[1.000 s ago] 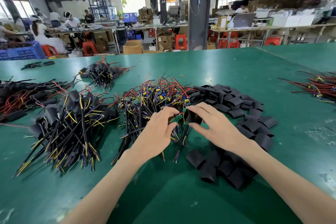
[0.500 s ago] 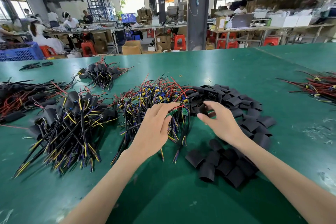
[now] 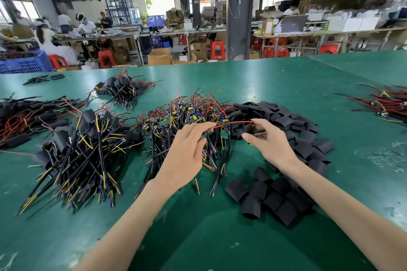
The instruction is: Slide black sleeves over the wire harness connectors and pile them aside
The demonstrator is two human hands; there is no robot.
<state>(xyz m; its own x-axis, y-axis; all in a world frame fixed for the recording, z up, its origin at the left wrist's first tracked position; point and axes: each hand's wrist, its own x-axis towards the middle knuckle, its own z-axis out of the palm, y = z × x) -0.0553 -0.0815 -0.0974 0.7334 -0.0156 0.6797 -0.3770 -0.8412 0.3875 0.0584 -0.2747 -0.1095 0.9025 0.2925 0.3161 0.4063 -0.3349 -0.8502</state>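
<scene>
A heap of unsleeved wire harnesses (image 3: 189,114) with small green boards lies at the table's middle. My left hand (image 3: 187,152) rests on its near side and pinches one harness by its green board (image 3: 207,135). That harness's red wire (image 3: 233,123) stretches right to my right hand (image 3: 268,141), whose fingertips pinch the wire's end beside a black sleeve (image 3: 247,128). Loose black sleeves (image 3: 286,121) are spread to the right and near front (image 3: 264,196). Sleeved harnesses (image 3: 81,149) are piled at the left.
Another sleeved bunch (image 3: 123,90) lies further back, and dark bundles (image 3: 24,114) at the far left. A red-wired pile (image 3: 387,103) sits at the right edge. The green table (image 3: 220,237) ends at a far edge; benches, stools and people are behind it.
My left hand has drawn a harness out of the heap. My right hand moved up from the sleeves and took the end of its red wire, which is now pulled straight between both hands.
</scene>
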